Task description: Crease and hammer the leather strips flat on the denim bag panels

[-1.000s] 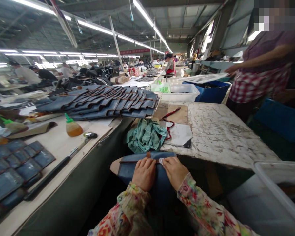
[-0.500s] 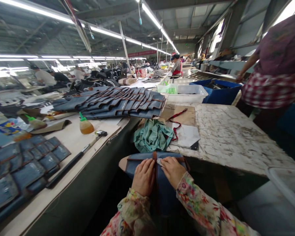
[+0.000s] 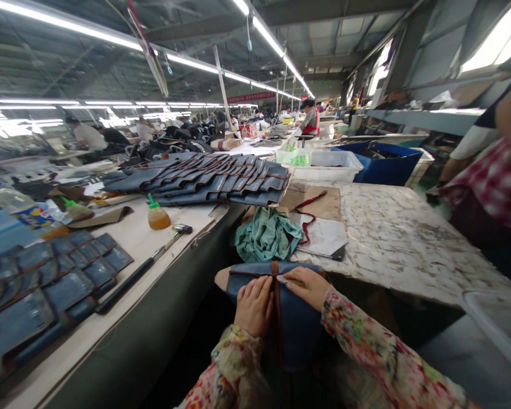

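So, nearest first: the blue piece [image 3: 298,335] is at lower centre of the frame, one brown strip [image 3: 277,324] running down it and a thin one across its top. What carries it from below is too dark to tell. Left hand [image 3: 253,304] lies on it, fingers together and slightly bent; can't tell if it grips. Right hand [image 3: 310,287] is closed in a pinch on a small pale thing [image 3: 281,279], just beside the strip crossing.

Lower right: a translucent bin [image 3: 472,341].

Left worktop [image 3: 146,243]: pale top, dark green side. Carries blue panels [image 3: 68,284] at far left, a hammer-like tool [image 3: 128,284] along the edge, a green-nozzle bottle [image 3: 159,218], then a fanned blue stack [image 3: 213,176].

Right worktop [image 3: 392,233]: white, heavily scuffed. Crumpled teal cloth [image 3: 268,236] at its near left, red-black cord [image 3: 308,218] next to it on brown and white sheets.

Beyond: a white tub [image 3: 332,165] and blue bin [image 3: 378,162]. A person in a checked apron at right edge, blurred.

Room: long factory hall, rows of tube lights [image 3: 272,40] overhead, bright windows [image 3: 500,40] upper right, more people and a red banner far back.
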